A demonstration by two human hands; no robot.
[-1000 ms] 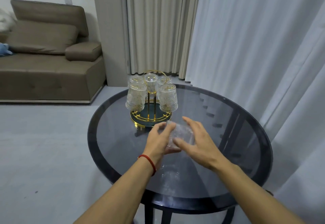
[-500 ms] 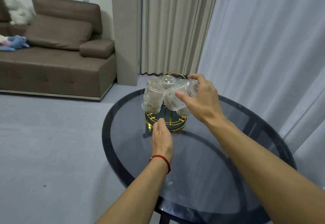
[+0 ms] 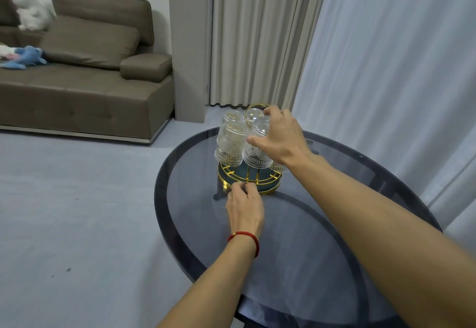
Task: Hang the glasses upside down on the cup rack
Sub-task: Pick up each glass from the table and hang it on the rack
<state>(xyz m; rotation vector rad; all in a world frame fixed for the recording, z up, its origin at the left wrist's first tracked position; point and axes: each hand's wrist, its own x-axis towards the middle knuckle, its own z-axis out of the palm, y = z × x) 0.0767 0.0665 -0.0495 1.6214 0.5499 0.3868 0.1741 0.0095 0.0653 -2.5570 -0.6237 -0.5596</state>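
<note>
A gold cup rack [image 3: 268,184] with a round teal base stands on the dark glass table [image 3: 296,250]. Several clear ribbed glasses hang upside down on it, one at the left [image 3: 229,144]. My right hand [image 3: 280,137] grips an upside-down glass [image 3: 255,151] at the rack's front, mouth down just above the base. My left hand [image 3: 244,206] rests on the table with its fingertips pinching the front rim of the rack's base. The rack's top ring [image 3: 253,111] shows above the glasses.
A brown sofa [image 3: 85,83] with soft toys stands on the grey floor at the left. Beige curtains [image 3: 257,36] hang behind the table and white sheer curtains [image 3: 399,70] close along its right side. The table's edge curves near my forearms.
My right hand lifted the glass from the table, turned it over and brought it down upright-inverted onto the rack. My left hand let go of the glass and moved to the rack's base.
</note>
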